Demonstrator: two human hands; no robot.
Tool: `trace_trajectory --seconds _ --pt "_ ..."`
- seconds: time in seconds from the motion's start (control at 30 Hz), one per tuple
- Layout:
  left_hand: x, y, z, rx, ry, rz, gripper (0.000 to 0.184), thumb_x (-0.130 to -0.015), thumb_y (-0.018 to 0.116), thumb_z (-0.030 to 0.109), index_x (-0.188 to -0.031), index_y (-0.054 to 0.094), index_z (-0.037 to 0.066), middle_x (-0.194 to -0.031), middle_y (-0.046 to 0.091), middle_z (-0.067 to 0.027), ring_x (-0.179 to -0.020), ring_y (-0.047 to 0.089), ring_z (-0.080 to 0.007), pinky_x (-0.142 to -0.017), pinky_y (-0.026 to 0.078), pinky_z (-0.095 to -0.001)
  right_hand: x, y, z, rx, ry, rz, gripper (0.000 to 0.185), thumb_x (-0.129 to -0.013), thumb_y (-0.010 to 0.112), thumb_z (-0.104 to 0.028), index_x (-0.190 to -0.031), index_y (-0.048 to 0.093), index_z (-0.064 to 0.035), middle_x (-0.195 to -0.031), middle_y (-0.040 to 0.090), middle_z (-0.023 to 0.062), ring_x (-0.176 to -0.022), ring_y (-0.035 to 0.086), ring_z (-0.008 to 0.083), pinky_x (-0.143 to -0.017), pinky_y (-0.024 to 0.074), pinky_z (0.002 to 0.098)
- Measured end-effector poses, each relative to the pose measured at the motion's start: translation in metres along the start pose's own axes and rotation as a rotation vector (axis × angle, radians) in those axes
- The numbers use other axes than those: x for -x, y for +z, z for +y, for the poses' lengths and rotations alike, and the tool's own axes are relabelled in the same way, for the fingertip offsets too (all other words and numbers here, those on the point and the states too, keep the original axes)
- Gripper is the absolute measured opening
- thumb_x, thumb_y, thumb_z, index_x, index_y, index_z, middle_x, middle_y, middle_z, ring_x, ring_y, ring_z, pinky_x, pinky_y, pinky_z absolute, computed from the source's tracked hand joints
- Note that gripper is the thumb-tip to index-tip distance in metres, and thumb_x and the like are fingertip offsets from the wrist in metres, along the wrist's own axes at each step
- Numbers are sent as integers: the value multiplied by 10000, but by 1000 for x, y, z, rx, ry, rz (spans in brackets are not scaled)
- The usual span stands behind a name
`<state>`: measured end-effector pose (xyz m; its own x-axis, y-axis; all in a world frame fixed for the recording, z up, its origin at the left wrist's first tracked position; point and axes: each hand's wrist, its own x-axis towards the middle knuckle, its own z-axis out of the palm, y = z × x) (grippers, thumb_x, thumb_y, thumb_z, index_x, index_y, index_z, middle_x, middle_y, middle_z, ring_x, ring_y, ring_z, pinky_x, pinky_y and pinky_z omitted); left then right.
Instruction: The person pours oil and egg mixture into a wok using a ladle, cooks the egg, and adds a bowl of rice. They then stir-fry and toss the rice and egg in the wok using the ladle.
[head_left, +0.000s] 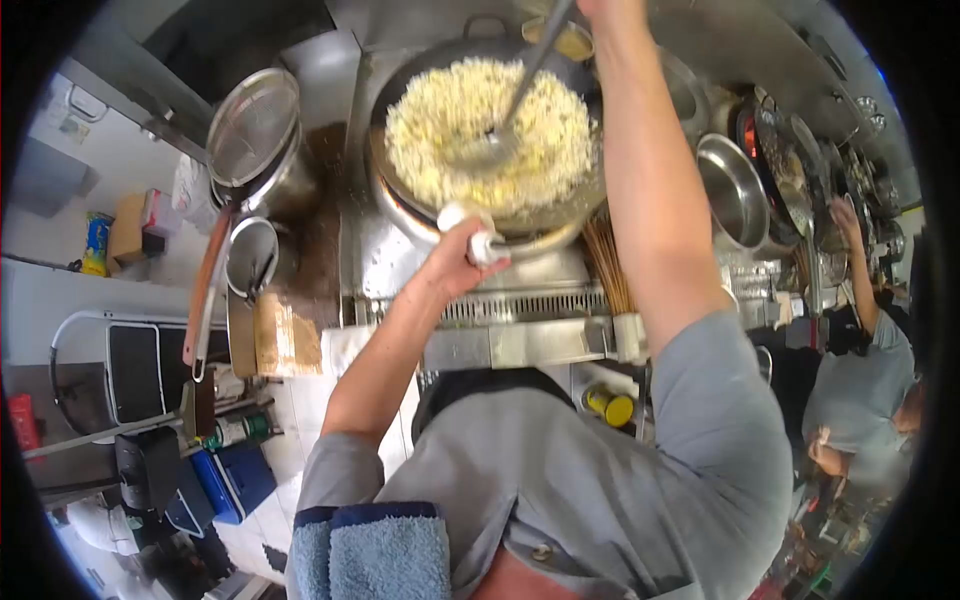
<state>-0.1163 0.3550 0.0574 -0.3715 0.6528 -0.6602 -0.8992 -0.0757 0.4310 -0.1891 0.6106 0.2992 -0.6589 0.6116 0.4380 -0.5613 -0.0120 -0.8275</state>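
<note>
A large wok (pixel 577 78) sits on the stove, filled with fried rice (pixel 430 110) showing yellow egg-like bits. My left hand (pixel 455 265) is closed around a white cloth (pixel 487 248) at the wok's near rim, where the loop handle is. At the top edge of the view, my right hand (pixel 605 8) is partly cut off and grips the upper end of a ladle (pixel 540 65). The ladle's bowl, slightly blurred, rests in the middle of the rice.
Left of the stove are a round strainer (pixel 255 125) over a pot and a small metal container (pixel 252 255). To the right are a bundle of thin sticks (pixel 608 262) and a metal pot (pixel 735 190). A co-worker (pixel 860 380) stands at the far right, reaching toward other woks.
</note>
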Motion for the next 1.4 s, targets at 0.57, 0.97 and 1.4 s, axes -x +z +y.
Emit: trace_trajectory --seconds 0.57,0.97,1.4 --pt "78 0 -123 30 338 67 352 -820 452 93 -1171 441 101 -929 570 -81 -710 577 -189 -473 458 -284 45 -10 -55 -25 -127 144 180 -685 568 -27 -539 464 -45 -458 447 18 -354 416 111 -346 293 259" --pt "117 -5 -114 -139 338 139 291 -873 485 163 -1159 453 120 -1009 566 -76 -738 596 -182 -486 487 -283 55 -1 -91 -21 -67 54 248 -769 576 -33 -609 397 -92 -457 366 -19 -349 339 92 -359 255 256" --pt "150 -37 -98 -204 288 41 404 -857 463 145 -1252 377 122 -1055 534 -110 -735 604 -193 -439 496 -301 126 26 -129 -46 -244 78 287 -768 576 -5 -606 365 -115 -448 357 -38 -330 334 72 -332 228 239"
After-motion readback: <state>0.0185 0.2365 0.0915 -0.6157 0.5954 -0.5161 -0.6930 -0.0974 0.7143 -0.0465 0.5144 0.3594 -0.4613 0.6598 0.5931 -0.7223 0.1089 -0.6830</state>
